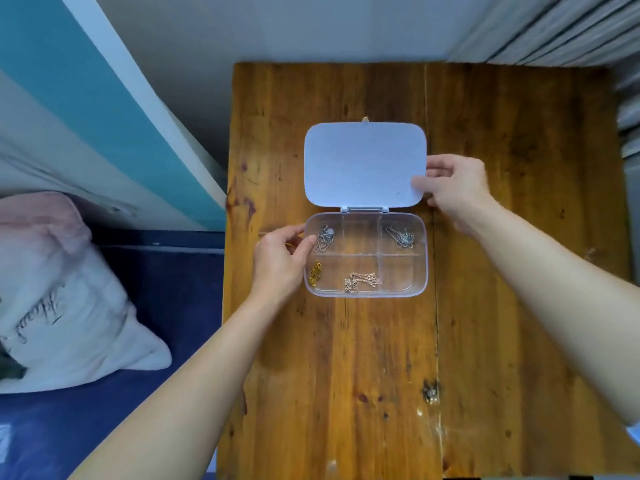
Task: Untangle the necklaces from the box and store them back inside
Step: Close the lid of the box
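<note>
Wooden table [381, 358] fills centre-right of frame; clear box [420, 271] sits mid-frame, long axis left-right, lid [363, 161] laid open above it toward the top. Right hand [457, 188] pinches the lid's right edge, thumb over, fingers closed on it. Left hand [280, 261] rests against the box's left wall, fingers loosely curled, nothing picked up. Nearest it — the silver necklace [325, 238] in the upper-left compartment, just right of its fingertips. Another silver tangle [401, 236] upper right, rose-gold chain [362, 280] bottom middle, gold one [315, 273] bottom left.
</note>
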Demonstrator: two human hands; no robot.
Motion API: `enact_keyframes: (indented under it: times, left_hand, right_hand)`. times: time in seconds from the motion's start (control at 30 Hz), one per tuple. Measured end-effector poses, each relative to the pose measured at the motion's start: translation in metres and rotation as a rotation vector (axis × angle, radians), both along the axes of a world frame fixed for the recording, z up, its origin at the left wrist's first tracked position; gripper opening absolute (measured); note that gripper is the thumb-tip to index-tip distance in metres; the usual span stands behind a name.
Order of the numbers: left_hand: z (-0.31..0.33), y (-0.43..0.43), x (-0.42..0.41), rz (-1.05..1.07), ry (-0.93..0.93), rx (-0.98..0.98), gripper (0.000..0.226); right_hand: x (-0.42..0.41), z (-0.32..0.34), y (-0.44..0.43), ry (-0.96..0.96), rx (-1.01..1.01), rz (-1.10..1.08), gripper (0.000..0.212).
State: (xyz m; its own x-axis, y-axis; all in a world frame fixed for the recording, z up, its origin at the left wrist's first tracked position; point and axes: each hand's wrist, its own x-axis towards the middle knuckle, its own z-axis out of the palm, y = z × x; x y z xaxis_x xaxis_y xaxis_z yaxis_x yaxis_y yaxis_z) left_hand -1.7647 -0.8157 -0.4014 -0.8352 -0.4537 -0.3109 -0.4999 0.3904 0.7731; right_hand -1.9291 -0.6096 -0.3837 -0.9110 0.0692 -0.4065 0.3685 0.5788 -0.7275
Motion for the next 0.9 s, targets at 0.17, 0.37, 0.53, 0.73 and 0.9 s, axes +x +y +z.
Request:
enact_keyframes:
  times: [0.17, 0.37, 0.53, 0.73, 0.9]
  left_hand:
    - [-0.001, -0.003, -0.002, 0.015, -0.011, 0.084, 0.030]
    - [-0.008, -0.001, 0.004, 0.059, -0.056, 0.249, 0.021]
    - [-0.002, 0.012, 0.010, 0.162, -0.133, 0.295, 0.033]
    - [-0.008, 0.028, 0.031, -0.161, -0.041, 0.014, 0.043]
    - [-0.016, 0.036, 0.036, -0.180, -0.100, -0.343, 0.055]
  right_hand:
    - [0.029, 0.016, 0.026, 0.291, -0.037, 0.126, 0.014]
    - [0.085, 0.020, 0.054, 0.430, 0.057, 0.361, 0.020]
    - [0.112, 0.004, 0.066, 0.525, 0.278, 0.657, 0.035]
    - [0.125, -0.006, 0.068, 0.525, 0.337, 0.738, 0.040]
    - [0.132, -0.007, 0.070, 0.470, 0.382, 0.780, 0.051]
